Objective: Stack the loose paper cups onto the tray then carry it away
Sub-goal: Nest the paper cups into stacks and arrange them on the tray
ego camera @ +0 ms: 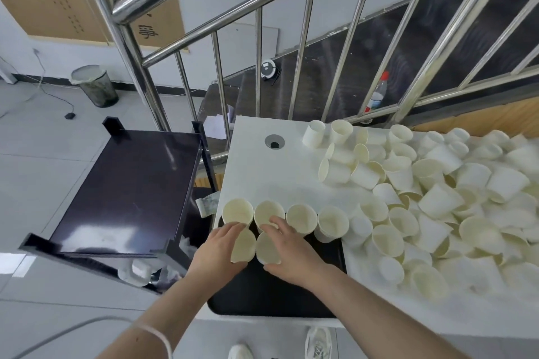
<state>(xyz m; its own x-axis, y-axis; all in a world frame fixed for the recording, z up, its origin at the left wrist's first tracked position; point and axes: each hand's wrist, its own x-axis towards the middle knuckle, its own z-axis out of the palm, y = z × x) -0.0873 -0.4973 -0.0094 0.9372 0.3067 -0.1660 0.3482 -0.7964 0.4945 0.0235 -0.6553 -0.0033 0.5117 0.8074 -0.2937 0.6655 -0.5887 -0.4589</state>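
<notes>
Left hand (217, 252) and right hand (287, 253) each wrap curled fingers round an upright paper cup (243, 245) on the black tray (262, 294), at the white bench (256, 163) corner. Four cups stand just beyond the fingertips; bare glossy tray lies behind the wrists. A loose, smooth cream cup pile (437, 198) spreads right.

Bare forearms, no sleeves showing.
A thin white band (157, 335) is circling the left wrist, well behind the fingers; pale sneakers (318, 341) are showing below.
</notes>
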